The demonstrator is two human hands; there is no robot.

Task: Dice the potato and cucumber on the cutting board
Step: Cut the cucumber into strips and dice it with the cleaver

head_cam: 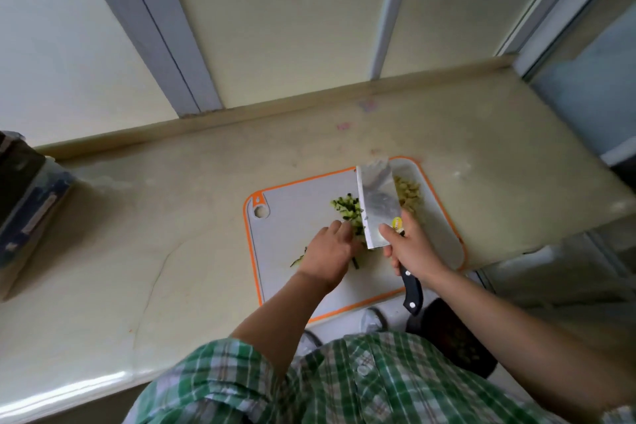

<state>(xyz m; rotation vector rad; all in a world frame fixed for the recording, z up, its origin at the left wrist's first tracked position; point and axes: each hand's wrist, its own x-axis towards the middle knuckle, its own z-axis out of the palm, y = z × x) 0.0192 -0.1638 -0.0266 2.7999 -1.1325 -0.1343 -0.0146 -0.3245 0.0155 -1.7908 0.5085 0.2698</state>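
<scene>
A white cutting board (pixel 292 196) with an orange rim lies on the beige counter. Diced potato (pixel 409 194) is heaped at its far right corner. Chopped cucumber (pixel 346 208) lies in the middle, with more green strips under and beside my left hand (pixel 328 251). That hand presses down on the cucumber strips with curled fingers. My right hand (pixel 411 251) grips the black handle of a cleaver (pixel 377 203), whose wide blade stands upright between the cucumber and the potato, edge down beside my left fingers.
A dark box with a clear container (pixel 24 203) sits at the counter's left end. The counter (pixel 172 217) ends at a low back ledge under the wall. A window frame (pixel 585 79) rises at the right. The board's near edge overhangs the counter front.
</scene>
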